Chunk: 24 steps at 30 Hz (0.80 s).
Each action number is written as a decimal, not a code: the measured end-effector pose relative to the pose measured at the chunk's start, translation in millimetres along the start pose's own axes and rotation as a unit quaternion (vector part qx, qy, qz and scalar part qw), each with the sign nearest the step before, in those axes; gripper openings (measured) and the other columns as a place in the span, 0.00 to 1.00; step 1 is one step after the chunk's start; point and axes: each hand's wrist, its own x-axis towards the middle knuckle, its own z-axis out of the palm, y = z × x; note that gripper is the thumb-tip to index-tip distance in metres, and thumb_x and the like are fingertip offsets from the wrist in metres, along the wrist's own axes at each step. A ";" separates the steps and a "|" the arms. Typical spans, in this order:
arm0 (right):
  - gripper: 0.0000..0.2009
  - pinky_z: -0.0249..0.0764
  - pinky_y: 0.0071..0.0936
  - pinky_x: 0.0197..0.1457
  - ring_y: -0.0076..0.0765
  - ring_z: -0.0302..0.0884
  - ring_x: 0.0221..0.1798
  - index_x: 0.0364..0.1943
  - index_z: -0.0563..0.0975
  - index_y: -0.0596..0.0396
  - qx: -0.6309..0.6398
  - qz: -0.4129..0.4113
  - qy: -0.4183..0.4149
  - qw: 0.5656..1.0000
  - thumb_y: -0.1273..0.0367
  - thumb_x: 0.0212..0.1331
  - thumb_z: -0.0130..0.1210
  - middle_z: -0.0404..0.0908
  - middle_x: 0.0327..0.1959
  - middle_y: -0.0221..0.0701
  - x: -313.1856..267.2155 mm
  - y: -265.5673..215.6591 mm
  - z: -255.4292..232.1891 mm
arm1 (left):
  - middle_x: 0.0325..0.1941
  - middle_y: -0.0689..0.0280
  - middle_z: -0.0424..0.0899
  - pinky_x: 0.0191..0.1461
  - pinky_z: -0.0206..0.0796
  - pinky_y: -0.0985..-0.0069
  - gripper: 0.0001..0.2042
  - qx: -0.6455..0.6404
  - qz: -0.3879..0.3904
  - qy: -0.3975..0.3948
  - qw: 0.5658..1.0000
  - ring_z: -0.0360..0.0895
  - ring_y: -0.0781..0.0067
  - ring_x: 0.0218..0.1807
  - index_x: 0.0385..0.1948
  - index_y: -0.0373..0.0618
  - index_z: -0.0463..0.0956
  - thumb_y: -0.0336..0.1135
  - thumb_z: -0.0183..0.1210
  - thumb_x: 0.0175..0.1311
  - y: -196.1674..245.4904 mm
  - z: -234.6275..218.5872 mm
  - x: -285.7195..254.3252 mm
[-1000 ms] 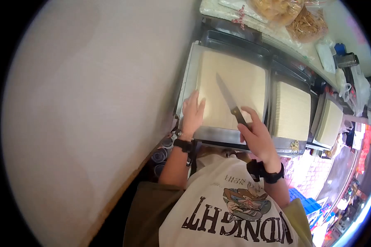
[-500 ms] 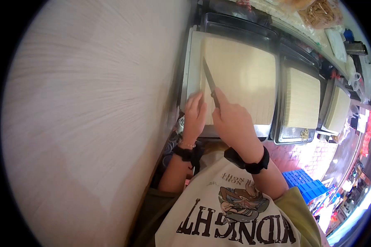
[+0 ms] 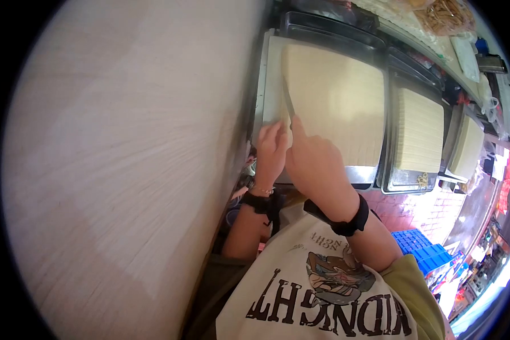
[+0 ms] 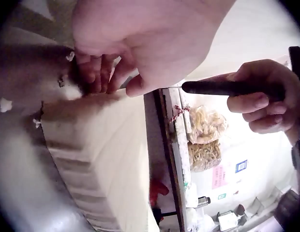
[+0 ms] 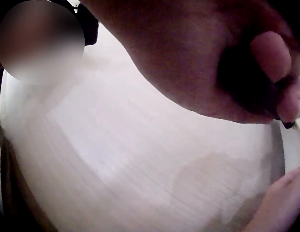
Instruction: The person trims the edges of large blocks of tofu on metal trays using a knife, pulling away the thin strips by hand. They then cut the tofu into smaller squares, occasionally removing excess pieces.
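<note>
A thick, pale cream slab (image 3: 337, 107) lies in a metal tray, faint straight lines across its top. My right hand (image 3: 317, 167) grips a knife (image 3: 289, 101) with the index finger along its back. The blade lies along the slab's left edge, pointing away from me. In the left wrist view, the dark knife handle (image 4: 227, 89) shows in the right fist, with the slab's ridged side (image 4: 77, 164) below. My left hand (image 3: 272, 148) rests at the slab's left edge near its front, fingers relaxed and fingertips touching it. The right wrist view shows the handle (image 5: 244, 79) inside the fist.
Two more trays with pale slabs (image 3: 420, 130) stand to the right. A wall (image 3: 141, 141) rises close on the left. Behind, a shelf holds bags of dried food (image 3: 445, 17). Blue crates (image 3: 419, 249) sit low on the right. Small white crumbs (image 4: 6, 104) lie beside the slab.
The knife has moved left from over the slab's middle to its left edge, and the right hand now sits close beside the left. The left hand stays at the edge. The head view has shifted.
</note>
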 end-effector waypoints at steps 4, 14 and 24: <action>0.25 0.76 0.43 0.32 0.52 0.80 0.27 0.59 0.68 0.69 -0.064 -0.038 0.002 0.997 0.72 0.56 0.51 0.80 0.25 0.47 0.4 -5.8 2.6 | 0.52 0.50 0.73 0.60 0.63 0.65 0.18 0.033 0.035 -0.004 0.999 0.72 0.51 0.54 0.55 0.32 0.72 0.36 0.50 0.70 5.2 -3.6 0.9; 0.18 0.79 0.37 0.32 0.47 0.82 0.29 0.48 0.76 0.71 -0.158 -0.090 -0.033 0.983 0.73 0.53 0.53 0.79 0.50 0.53 9.1 2.2 22.8 | 0.51 0.48 0.72 0.60 0.63 0.63 0.19 0.089 0.104 -0.025 0.990 0.71 0.48 0.54 0.57 0.33 0.70 0.36 0.50 0.69 -21.4 -0.3 3.1; 0.17 0.79 0.38 0.34 0.48 0.81 0.30 0.47 0.75 0.70 -0.154 -0.118 -0.066 0.979 0.73 0.55 0.52 0.79 0.46 0.53 -6.3 -4.9 5.4 | 0.52 0.48 0.73 0.59 0.64 0.64 0.19 -0.012 -0.036 -0.028 0.999 0.72 0.49 0.53 0.56 0.31 0.71 0.34 0.49 0.68 -3.6 -3.3 2.2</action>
